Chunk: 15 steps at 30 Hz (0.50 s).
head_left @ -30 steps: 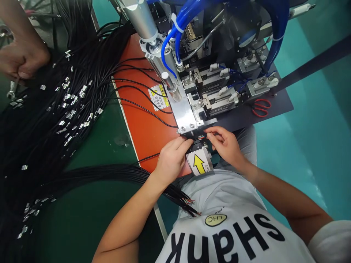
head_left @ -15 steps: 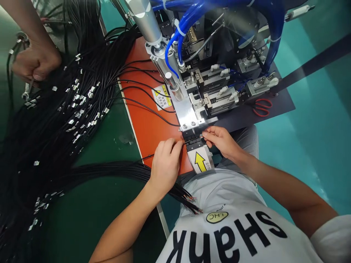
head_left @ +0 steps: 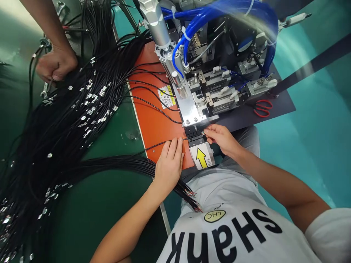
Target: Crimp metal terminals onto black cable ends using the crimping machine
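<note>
A dark green tabletop point(head_left: 101, 208) filled the left of the frame, and a glossy teal floor point(head_left: 309, 153) spread down the right. Between them lay a flat orange board point(head_left: 149, 118), meeting the tabletop along a thin white edge strip point(head_left: 136, 118). A silver metal press with blue hoses point(head_left: 189, 106) stood along the board's right side. The thin black cable point(head_left: 161, 144) crossed the board at centre frame and ran over a small black block point(head_left: 195, 141). My right fingers point(head_left: 213, 128) were pinched together on its end, just right of the block. My left fingers point(head_left: 172, 148) lay close together, slightly curled, at the cable; whether they gripped it I couldn't tell. Orange surface was open above them. Red-handled scissors point(head_left: 263, 106) lay near the dark grey plate's point(head_left: 285, 104) lower edge, with floor beyond.
</note>
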Each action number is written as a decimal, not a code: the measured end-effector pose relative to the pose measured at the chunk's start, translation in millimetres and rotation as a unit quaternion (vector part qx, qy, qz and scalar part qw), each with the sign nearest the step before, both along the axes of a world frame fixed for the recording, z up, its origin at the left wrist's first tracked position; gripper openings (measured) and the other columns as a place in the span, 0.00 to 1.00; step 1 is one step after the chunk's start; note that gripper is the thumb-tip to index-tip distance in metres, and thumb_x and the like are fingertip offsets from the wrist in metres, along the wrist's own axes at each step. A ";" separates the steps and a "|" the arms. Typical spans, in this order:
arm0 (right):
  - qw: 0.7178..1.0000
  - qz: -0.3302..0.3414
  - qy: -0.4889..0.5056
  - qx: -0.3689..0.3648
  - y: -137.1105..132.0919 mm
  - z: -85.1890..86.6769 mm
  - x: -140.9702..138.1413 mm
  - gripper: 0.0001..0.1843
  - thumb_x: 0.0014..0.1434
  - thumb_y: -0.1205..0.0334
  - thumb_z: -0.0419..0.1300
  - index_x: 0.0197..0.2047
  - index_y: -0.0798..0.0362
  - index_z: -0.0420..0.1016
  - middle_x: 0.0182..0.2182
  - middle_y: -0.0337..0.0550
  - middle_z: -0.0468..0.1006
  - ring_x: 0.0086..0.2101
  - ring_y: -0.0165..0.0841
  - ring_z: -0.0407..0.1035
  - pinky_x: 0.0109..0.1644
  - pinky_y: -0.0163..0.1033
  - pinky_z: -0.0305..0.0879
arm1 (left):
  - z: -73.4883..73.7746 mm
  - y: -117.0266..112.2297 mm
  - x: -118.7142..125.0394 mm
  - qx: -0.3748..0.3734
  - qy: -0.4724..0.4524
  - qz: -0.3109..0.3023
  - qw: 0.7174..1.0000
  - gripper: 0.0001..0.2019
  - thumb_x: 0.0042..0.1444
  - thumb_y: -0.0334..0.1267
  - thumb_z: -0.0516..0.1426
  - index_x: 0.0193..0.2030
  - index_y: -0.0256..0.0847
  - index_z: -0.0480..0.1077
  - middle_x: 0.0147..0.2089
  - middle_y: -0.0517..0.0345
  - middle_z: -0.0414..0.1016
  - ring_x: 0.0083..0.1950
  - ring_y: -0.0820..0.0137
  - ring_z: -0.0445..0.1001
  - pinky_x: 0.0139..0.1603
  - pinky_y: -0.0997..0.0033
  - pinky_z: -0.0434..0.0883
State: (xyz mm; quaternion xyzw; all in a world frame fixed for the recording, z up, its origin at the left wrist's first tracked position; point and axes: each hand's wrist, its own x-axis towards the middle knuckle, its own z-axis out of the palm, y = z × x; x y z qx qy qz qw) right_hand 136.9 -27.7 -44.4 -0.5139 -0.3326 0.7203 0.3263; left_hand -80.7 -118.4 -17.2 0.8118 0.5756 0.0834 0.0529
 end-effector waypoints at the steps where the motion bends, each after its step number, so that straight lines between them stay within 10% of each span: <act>1: 1.000 0.004 0.005 -0.014 0.4 0.5 1.0 0.16 0.52 0.52 0.69 0.30 0.55 0.71 0.24 0.33 0.69 0.21 0.22 0.62 0.27 0.32 0.57 | 0.1 -0.7 -0.1 -0.005 0.002 0.001 1.000 0.27 0.68 0.36 0.48 0.72 0.35 0.53 0.67 0.38 0.63 0.68 0.49 0.60 0.65 0.48 0.66; 7: 0.996 -0.005 0.017 -0.086 -12.6 -10.1 24.8 0.24 0.55 0.38 0.64 0.35 0.53 0.74 0.30 0.39 0.74 0.23 0.23 0.66 0.25 0.31 0.59 | 4.7 -1.1 -1.2 -0.030 -0.022 0.008 0.999 0.25 0.69 0.37 0.45 0.71 0.37 0.55 0.65 0.39 0.63 0.67 0.52 0.60 0.66 0.50 0.66; 15: 0.996 -0.028 -0.010 -0.085 -53.4 -41.8 76.0 0.20 0.53 0.44 0.68 0.37 0.52 0.76 0.30 0.37 0.73 0.25 0.23 0.65 0.23 0.28 0.55 | 4.7 -2.2 -4.6 -0.022 -0.052 -0.002 0.998 0.24 0.69 0.37 0.43 0.70 0.39 0.56 0.63 0.40 0.62 0.66 0.56 0.60 0.67 0.51 0.64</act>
